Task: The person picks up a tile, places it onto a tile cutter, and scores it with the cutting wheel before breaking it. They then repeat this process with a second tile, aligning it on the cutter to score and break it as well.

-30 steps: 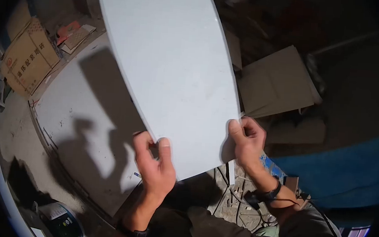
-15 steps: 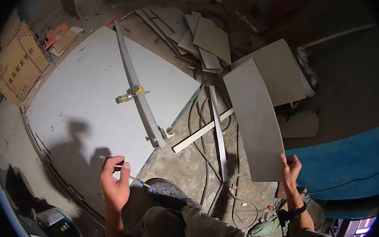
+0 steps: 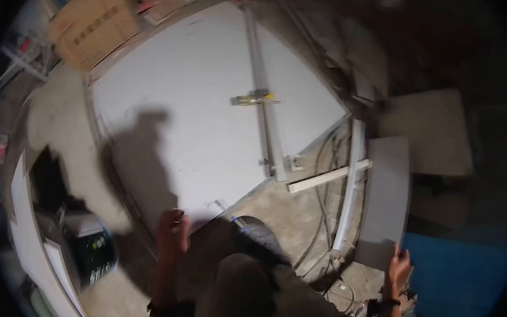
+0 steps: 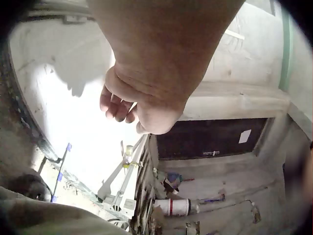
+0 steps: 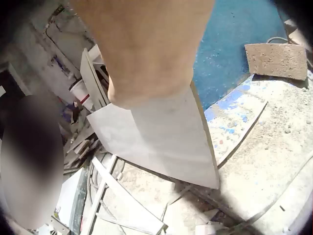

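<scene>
My right hand (image 3: 399,270) grips a long grey tile piece (image 3: 385,198) by its near right corner, at the right of the head view. The same tile's pale face hangs under my wrist in the right wrist view, where the fingers are hidden. My left hand (image 3: 173,235) is raised with fingers loosely bent and nothing in it, over the near corner of a large white slab (image 3: 195,64). Across that slab lies a metal rail (image 3: 264,123) carrying a yellow-and-clear fitting (image 3: 251,100).
Two white strips cross on the floor, one of them a long strip (image 3: 351,190), among black cables. Beyond the held tile lean larger boards (image 3: 431,131). A blue sheet (image 3: 458,282) is at the right, a cardboard box (image 3: 94,24) far left, and a dark bucket (image 3: 92,250) near left.
My left hand let go of the tile, which my right hand carried off to the right, uncovering the slab and rail. The head view then swung left, shifting the scene rightward.
</scene>
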Tool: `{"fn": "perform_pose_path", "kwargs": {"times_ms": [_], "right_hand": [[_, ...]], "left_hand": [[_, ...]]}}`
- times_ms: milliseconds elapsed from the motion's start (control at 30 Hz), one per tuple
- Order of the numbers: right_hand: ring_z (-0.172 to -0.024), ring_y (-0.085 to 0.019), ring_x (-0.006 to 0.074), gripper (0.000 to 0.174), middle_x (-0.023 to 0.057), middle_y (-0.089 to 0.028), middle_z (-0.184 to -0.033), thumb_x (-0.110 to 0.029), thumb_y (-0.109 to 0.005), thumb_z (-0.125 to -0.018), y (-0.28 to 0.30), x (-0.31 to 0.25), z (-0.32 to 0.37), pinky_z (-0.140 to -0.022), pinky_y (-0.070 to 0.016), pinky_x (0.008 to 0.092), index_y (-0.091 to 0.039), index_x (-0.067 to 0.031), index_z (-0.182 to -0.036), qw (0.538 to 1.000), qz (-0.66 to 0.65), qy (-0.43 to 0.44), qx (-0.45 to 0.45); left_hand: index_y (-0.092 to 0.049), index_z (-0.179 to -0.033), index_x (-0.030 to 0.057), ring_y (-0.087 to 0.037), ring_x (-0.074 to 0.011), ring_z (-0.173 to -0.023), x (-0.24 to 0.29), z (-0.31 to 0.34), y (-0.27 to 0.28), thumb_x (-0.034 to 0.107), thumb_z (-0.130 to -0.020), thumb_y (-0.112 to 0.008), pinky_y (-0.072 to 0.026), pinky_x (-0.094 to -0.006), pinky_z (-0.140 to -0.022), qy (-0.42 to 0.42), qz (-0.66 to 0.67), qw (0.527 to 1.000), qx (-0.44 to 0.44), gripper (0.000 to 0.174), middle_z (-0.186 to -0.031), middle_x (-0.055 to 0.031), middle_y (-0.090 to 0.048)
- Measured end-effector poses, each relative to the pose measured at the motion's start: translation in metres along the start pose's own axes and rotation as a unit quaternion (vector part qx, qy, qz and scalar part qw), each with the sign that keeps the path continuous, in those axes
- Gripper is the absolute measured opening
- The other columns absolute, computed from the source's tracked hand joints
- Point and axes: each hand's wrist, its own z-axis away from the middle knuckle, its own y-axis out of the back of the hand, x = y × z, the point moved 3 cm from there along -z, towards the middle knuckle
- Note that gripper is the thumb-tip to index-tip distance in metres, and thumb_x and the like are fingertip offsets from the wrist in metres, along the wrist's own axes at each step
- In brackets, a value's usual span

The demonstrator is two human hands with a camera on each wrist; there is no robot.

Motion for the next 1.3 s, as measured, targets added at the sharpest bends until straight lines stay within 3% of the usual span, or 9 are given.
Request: {"fn": "perform_pose_path", "kwargs": {"times_ms": [100,167,200,500,633,833,900,1167,1300], "right_hand": [[-0.075,-0.063,0.0219,0.049,0.0162,-0.073,-0.087,-0.04,-0.066,-0.103,0.006,-0.028,-0.007,-0.071,-0.0515,0.0386,-0.07,0.0091,-0.104,0.986,0.148,-0.058,-0.051],[-0.073,-0.061,0.0259,0.04,0.0169,-0.07,-0.086,-0.031,-0.075,-0.096,-0.009,0.06,-0.045,-0.068,-0.0519,0.0417,-0.07,0.0068,-0.108,0.998,0.043,-0.004,-0.042],[-0.069,-0.069,0.0288,0.065,0.019,-0.076,-0.11,-0.035,-0.084,-0.089,0.003,0.137,-0.088,-0.061,-0.0576,0.0347,-0.064,0.0027,-0.137,0.942,0.307,0.117,-0.069],[-0.072,-0.067,0.0291,0.056,0.0194,-0.074,-0.106,-0.032,-0.081,-0.09,-0.062,-0.142,0.021,-0.064,-0.0563,0.0375,-0.065,0.0033,-0.13,0.951,0.16,0.243,-0.106],[-0.073,-0.066,0.0293,0.052,0.0195,-0.073,-0.104,-0.031,-0.08,-0.09,-0.099,-0.19,0.038,-0.066,-0.0557,0.0388,-0.066,0.0036,-0.126,0.932,0.122,0.284,-0.191],[-0.075,-0.065,0.0295,0.046,0.0197,-0.072,-0.101,-0.029,-0.078,-0.091,-0.144,-0.241,0.05,-0.068,-0.0549,0.0406,-0.067,0.004,-0.121,0.886,0.109,0.336,-0.303],[-0.076,-0.065,0.0295,0.044,0.0198,-0.072,-0.1,-0.028,-0.077,-0.091,-0.154,-0.25,0.05,-0.069,-0.0546,0.0412,-0.067,0.0041,-0.12,0.874,0.11,0.342,-0.327],[-0.087,-0.068,0.0363,0.035,0.0211,-0.07,-0.103,-0.021,-0.074,-0.089,-0.271,-0.267,0.094,-0.077,-0.0542,0.0455,-0.068,0.0024,-0.115,0.715,0.042,0.561,-0.414],[-0.086,-0.067,0.0405,0.048,0.0218,-0.067,-0.09,-0.048,-0.072,-0.091,-0.302,-0.326,0.182,-0.077,-0.0525,0.0506,-0.064,-0.0007,-0.091,0.731,0.094,0.549,-0.394]], "left_hand": [[-0.067,-0.104,-0.002,-0.072,-0.0241,-0.084,-0.013,0.023,0.002,0.014,-0.092,-0.077,-0.0573,-0.0346,-0.073,0.139,-0.025,0.989,0.05,0.023,-0.096,-0.0154,-0.069],[-0.069,-0.103,0.001,-0.073,-0.0271,-0.088,-0.026,0.042,0.005,0.019,-0.091,-0.078,-0.0574,-0.0378,-0.074,0.173,-0.034,0.983,0.048,0.023,-0.094,-0.0162,-0.07],[-0.069,-0.104,0.0023,-0.072,-0.0282,-0.088,-0.018,0.051,0.01,0.021,-0.092,-0.077,-0.0571,-0.0389,-0.076,0.202,-0.037,0.977,0.063,0.023,-0.096,-0.0165,-0.07],[-0.07,-0.11,0.0019,-0.072,-0.0326,-0.099,-0.004,0.126,0.057,0.029,-0.095,-0.074,-0.0561,-0.0417,-0.086,0.284,-0.022,0.956,0.067,0.032,-0.109,-0.0176,-0.071],[-0.07,-0.096,0.0057,-0.068,-0.0327,-0.078,0.103,0.144,0.133,0.01,-0.086,-0.078,-0.0556,-0.042,-0.068,0.082,-0.109,0.979,0.154,0.014,-0.091,-0.0127,-0.069],[-0.064,-0.095,0.0034,-0.055,-0.0118,-0.077,0.163,0.23,0.298,0.014,-0.091,-0.079,-0.0436,-0.0258,-0.068,0.106,-0.303,0.735,0.597,0.019,-0.084,-0.0038,-0.061],[-0.061,-0.108,-0.0025,-0.053,-0.013,-0.081,0.116,0.28,0.333,0.02,-0.092,-0.08,-0.0447,-0.0267,-0.077,0.22,-0.19,0.627,0.723,0.034,-0.094,-0.0066,-0.062],[-0.063,-0.125,0.0048,-0.066,-0.0198,-0.069,0.077,0.305,0.303,0.037,-0.098,-0.072,-0.0527,-0.0282,-0.049,0.333,0.318,0.676,0.576,0.043,-0.1,-0.0065,-0.071],[-0.066,-0.123,0.0092,-0.07,-0.0175,-0.075,0.088,0.316,0.307,0.031,-0.098,-0.073,-0.061,-0.0269,-0.058,0.383,0.307,0.652,0.578,0.034,-0.099,-0.0048,-0.072]]}}
